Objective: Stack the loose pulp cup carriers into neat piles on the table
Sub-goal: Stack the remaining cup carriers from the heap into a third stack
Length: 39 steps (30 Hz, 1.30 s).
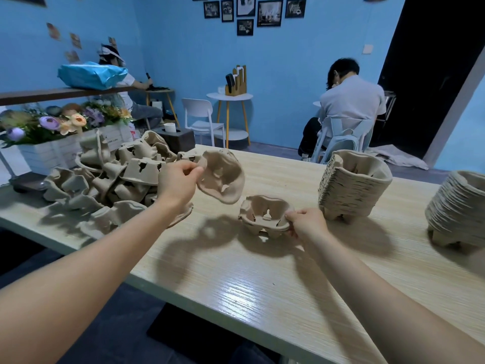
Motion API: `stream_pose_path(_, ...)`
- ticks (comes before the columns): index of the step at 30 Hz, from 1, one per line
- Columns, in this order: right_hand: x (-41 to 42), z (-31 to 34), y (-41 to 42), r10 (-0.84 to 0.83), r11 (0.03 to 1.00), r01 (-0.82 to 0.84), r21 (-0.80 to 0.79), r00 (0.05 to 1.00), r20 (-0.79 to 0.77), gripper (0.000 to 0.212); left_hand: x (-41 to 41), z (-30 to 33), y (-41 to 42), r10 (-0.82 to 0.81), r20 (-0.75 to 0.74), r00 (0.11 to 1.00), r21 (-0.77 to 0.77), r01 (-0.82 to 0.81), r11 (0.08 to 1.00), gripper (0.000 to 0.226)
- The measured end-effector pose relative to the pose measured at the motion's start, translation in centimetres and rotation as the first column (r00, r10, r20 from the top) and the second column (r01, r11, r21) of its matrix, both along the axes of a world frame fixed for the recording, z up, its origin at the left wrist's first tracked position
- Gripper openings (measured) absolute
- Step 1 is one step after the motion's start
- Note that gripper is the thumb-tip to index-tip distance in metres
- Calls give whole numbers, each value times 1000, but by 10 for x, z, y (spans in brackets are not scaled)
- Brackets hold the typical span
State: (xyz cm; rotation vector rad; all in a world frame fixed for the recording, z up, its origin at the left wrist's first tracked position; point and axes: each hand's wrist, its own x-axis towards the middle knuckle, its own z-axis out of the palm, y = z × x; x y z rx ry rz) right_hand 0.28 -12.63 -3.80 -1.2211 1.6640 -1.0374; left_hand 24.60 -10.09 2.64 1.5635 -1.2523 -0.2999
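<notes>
A jumbled heap of loose pulp cup carriers (110, 179) covers the table's left end. My left hand (178, 179) pinches the rim of one tilted carrier (223, 177) and holds it in the air above the table. My right hand (305, 223) grips the right edge of a short pile of carriers (263, 215) standing on the wooden table (262, 279). A tall neat stack (351, 186) stands to the right of it. Another tall stack (459, 206) sits at the far right edge of the view.
A white planter box with artificial flowers (60, 127) stands behind the heap, under a shelf holding a blue bag (91, 74). Two people sit beyond the table, one on a chair (341, 132) near its far edge. The table's near edge runs diagonally below my arms.
</notes>
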Motion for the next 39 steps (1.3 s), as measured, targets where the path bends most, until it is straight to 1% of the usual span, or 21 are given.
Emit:
stream_pose_path(2, 2, 0, 0, -4, 1000, 4, 2, 1000, 17, 34, -5, 4, 1, -95, -209, 973, 55, 109, 992, 11)
stream_pose_path(3, 3, 1, 0, -2, 1000, 2, 5, 1000, 16, 34, -11, 5, 3, -134, -269, 954, 72, 159, 985, 12)
stream_pose_path(6, 4, 2, 0, 4, 1000, -4, 13, 1000, 0, 32, -34, 5, 5, -222, -362, 905, 109, 278, 955, 14)
stream_pose_path(8, 3, 1, 0, 13, 1000, -12, 20, 1000, -6, 28, -50, 1, 5, -248, -414, 876, 139, 330, 934, 13)
stream_pose_path(10, 2, 1, 0, 5, 1000, -6, 23, 1000, 7, 26, -60, -5, 3, -250, -429, 868, 175, 352, 920, 10)
stream_pose_path(12, 1, 1, 0, 3, 1000, -3, 16, 1000, 12, 32, -63, -12, 0, -233, -430, 872, 199, 343, 918, 11)
stream_pose_path(14, 0, 2, 1, 21, 999, -22, 25, 999, 39, 37, -61, -19, -3, -195, -382, 904, 237, 299, 924, 17)
stream_pose_path(17, 0, 4, 4, 47, 998, -52, 38, 990, 130, 35, -58, -27, -6, -146, -231, 962, 289, 211, 934, 24)
stream_pose_path(22, 1, 10, 10, 32, 998, -42, 43, 974, 225, 23, -64, -29, -10, -135, -63, 989, 353, 149, 924, 16)
stream_pose_path(25, -1, 15, 14, 15, 998, -33, 53, 951, 308, 24, -67, -30, -10, -139, 23, 990, 362, 122, 924, 9)
stream_pose_path(27, -1, 15, 13, 32, 997, -55, 53, 934, 355, 27, -67, -31, -9, -145, 60, 988, 352, 115, 929, 6)
stream_pose_path(31, 3, 11, 9, 73, 995, -87, 49, 966, 246, 26, -63, -34, -12, -179, 94, 979, 340, 138, 930, 14)
stream_pose_path(34, 6, 9, 0, 59, 997, -69, 39, 973, 222, 29, -56, -34, -23, -191, 114, 975, 318, 147, 937, 22)
stream_pose_path(39, 7, 13, -21, 33, 999, -37, 12, 975, 220, 27, -34, -31, -64, -133, 183, 974, 263, 82, 961, 24)
